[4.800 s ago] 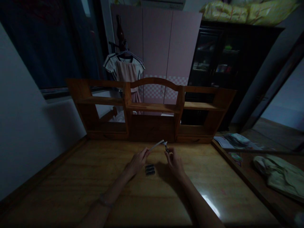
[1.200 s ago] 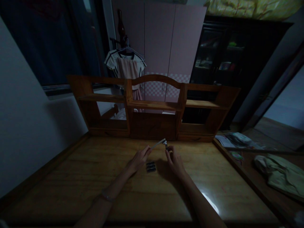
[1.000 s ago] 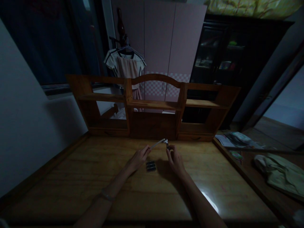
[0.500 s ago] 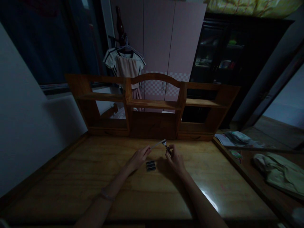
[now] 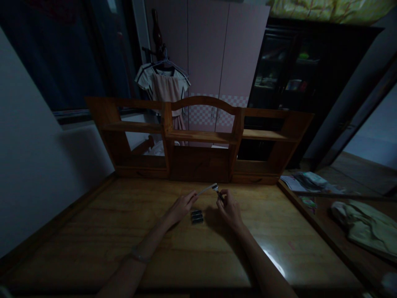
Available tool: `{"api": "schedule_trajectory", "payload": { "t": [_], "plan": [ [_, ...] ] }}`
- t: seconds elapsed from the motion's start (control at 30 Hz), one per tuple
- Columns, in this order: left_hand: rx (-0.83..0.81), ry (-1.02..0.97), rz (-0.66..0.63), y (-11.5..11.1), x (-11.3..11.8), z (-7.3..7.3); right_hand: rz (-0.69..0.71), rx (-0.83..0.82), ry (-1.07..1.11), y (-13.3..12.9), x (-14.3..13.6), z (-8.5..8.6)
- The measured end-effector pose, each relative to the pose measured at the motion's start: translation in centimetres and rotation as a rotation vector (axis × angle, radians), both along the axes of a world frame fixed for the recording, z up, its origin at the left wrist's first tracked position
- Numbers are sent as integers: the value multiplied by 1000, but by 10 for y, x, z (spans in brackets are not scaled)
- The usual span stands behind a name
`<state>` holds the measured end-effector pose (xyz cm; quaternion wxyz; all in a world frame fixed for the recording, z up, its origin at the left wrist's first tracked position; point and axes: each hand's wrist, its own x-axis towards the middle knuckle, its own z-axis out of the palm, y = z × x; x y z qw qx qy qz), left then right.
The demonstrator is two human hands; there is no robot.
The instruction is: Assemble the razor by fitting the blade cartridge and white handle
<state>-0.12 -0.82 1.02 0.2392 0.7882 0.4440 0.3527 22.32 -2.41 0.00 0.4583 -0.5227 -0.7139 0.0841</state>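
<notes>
My left hand (image 5: 186, 202) is closed on a thin white stick (image 5: 204, 190) that slants up to the right; its kind is too small to tell. The far end of the stick meets the head of a razor (image 5: 220, 196). My right hand (image 5: 229, 209) grips the razor by its dark handle, head pointing up and to the left. Between my hands, on the wooden desk (image 5: 139, 248), lies a small pack of three dark razor cartridges (image 5: 197, 217). Whether the stick touches the razor head or only overlaps it in view I cannot tell.
A wooden shelf unit (image 5: 201, 135) with open compartments stands along the desk's back edge. Low rims border the desk at left and right. Beyond the right rim lie a greenish cloth item (image 5: 366, 223) and some papers (image 5: 291, 182). The room is dim.
The far end of the stick and the razor head have dipped very slightly. Both hands keep their grips, and the cartridge pack stays in place.
</notes>
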Motion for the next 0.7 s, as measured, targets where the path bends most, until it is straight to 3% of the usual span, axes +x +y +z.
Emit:
{"api": "schedule_trajectory", "payload": {
  "t": [0.3,0.5,0.7],
  "plan": [
    [1,4,62,2,1,-7,19,-14,62,-2,-2,3],
    [22,16,38,1,1,-7,8,0,36,-2,-1,2],
    [40,53,97,2,-1,-6,1,6,48,-1,-2,2]
  ]
}}
